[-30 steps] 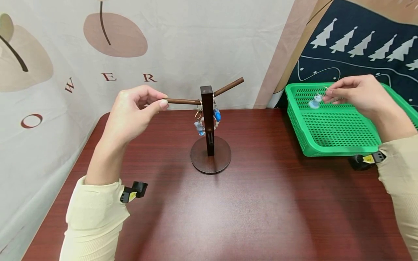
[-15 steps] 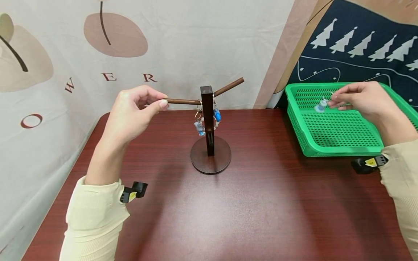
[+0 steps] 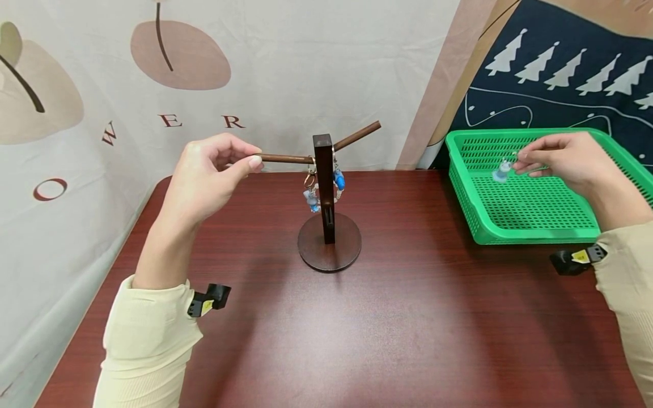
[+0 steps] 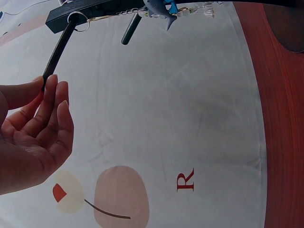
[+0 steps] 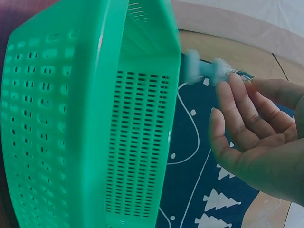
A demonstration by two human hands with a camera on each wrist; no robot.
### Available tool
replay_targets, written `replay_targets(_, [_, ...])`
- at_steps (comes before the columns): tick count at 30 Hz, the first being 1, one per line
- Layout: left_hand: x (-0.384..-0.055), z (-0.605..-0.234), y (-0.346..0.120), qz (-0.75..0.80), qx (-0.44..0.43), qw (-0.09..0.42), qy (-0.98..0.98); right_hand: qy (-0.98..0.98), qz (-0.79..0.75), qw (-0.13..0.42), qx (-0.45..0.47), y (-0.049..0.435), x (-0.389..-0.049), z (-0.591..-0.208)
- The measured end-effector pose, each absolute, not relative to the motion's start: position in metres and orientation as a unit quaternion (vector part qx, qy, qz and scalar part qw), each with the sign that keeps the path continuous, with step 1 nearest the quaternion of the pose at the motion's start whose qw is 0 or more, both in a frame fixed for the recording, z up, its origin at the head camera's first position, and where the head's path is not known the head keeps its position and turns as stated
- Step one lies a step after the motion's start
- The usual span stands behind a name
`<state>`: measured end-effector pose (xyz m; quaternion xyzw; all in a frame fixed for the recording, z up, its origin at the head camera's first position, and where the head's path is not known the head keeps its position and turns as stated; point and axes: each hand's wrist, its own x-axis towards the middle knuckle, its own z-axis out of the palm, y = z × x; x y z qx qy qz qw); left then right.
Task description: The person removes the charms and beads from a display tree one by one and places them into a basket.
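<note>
Blue charm point(image 3: 502, 170) dangles at three o'clock over green basket point(image 3: 541, 236), right hand point(image 3: 566, 161) pinching it; weak pinch could drop it. Left hand point(image 3: 205, 178) pinches peg point(image 3: 285, 158), nine o'clock; tugging could topple stand point(image 3: 327, 184).

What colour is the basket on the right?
The basket is plain bright green; the head view shows it best.

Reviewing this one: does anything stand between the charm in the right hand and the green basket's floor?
Nothing visible does. In the head view, the pale blue charm, pinched by the right hand, shows against bare mesh of the green basket; the hand hides some floor.
</note>
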<state>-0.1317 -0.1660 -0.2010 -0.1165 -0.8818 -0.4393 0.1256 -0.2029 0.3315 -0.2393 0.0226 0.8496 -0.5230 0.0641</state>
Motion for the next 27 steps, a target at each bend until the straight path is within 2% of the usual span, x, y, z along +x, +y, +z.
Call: replay_targets(27, [-0.132,-0.201,-0.167,-0.440,-0.118,0.122,-0.882,0.855,-0.513,0.068,-0.034,0.312,-0.201,-0.235])
